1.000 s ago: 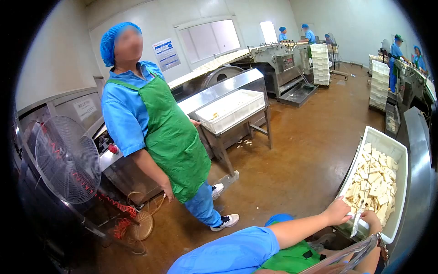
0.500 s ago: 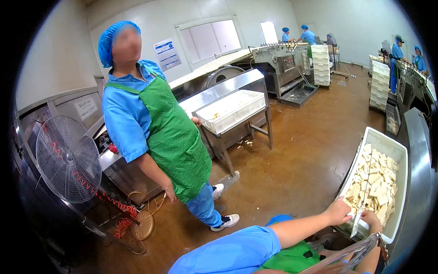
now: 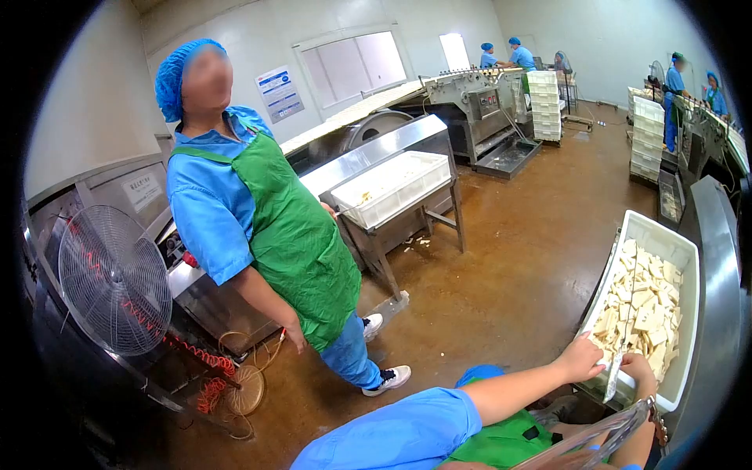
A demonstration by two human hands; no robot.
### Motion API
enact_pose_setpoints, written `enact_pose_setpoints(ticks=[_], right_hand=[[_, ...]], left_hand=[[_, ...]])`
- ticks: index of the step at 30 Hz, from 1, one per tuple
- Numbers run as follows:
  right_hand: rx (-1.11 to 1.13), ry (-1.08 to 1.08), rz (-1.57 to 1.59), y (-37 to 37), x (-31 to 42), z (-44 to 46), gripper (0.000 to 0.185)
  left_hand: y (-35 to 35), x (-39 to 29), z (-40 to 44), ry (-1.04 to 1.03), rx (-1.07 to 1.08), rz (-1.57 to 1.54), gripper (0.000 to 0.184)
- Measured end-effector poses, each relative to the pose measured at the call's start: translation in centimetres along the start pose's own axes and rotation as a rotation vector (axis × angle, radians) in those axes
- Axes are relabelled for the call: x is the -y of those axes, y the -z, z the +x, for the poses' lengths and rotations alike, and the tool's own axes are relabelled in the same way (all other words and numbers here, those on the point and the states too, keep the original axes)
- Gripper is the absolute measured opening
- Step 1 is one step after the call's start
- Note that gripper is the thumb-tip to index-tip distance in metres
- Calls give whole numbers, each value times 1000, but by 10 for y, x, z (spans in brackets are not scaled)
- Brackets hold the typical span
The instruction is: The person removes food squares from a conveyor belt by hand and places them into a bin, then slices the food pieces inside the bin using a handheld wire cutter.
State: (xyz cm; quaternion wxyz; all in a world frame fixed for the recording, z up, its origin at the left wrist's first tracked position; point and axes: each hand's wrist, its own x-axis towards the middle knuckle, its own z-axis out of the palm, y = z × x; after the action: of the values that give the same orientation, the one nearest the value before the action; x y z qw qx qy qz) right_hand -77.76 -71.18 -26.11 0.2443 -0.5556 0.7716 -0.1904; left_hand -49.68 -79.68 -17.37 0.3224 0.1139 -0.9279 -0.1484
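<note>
At lower right, a white plastic tub (image 3: 689, 329) holds many pale, flat, cut pieces (image 3: 644, 301). A long thin tool with a whitish handle (image 3: 613, 382) lies across it, its narrow dark length running over the pieces and its handle end over the near rim. My left hand (image 3: 581, 359) is at the tub's near-left corner, left of the handle, fingers curled. My right hand (image 3: 638, 371) is just right of the handle, fingers bent inward toward the left hand. Whatever the fingers hold is too small or hidden to name.
A person in a green apron (image 3: 294, 243) stands at left, beside a tub on a metal stand (image 3: 399, 188). A wire-guard fan (image 3: 115, 278) and red coiled hose (image 3: 210, 395) are far left. Stacked crates (image 3: 647, 139), conveyors and other workers are farther back. A metal surface (image 3: 719, 266) borders my tub.
The view has shifted slightly, so most things sit a little more to the left. Both my hands stay close together at the tub's near end; the tool stays across the pieces.
</note>
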Motion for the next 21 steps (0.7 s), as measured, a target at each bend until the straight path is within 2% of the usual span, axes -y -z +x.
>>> enact_pose_setpoints(ticks=[1, 5, 17, 21], right_hand=[[-1, 4, 98, -1, -4, 3, 20], [-102, 33, 25, 5, 19, -6, 14], [-47, 25, 98, 14, 34, -18, 16], [-28, 16, 122, 7, 18, -9, 18]], left_hand=[[0, 1, 1, -4, -1, -3, 24], [3, 1, 1, -14, -14, -29, 24], [6, -3, 0, 11, 17, 0, 25], [8, -3, 3, -12, 19, 4, 25]])
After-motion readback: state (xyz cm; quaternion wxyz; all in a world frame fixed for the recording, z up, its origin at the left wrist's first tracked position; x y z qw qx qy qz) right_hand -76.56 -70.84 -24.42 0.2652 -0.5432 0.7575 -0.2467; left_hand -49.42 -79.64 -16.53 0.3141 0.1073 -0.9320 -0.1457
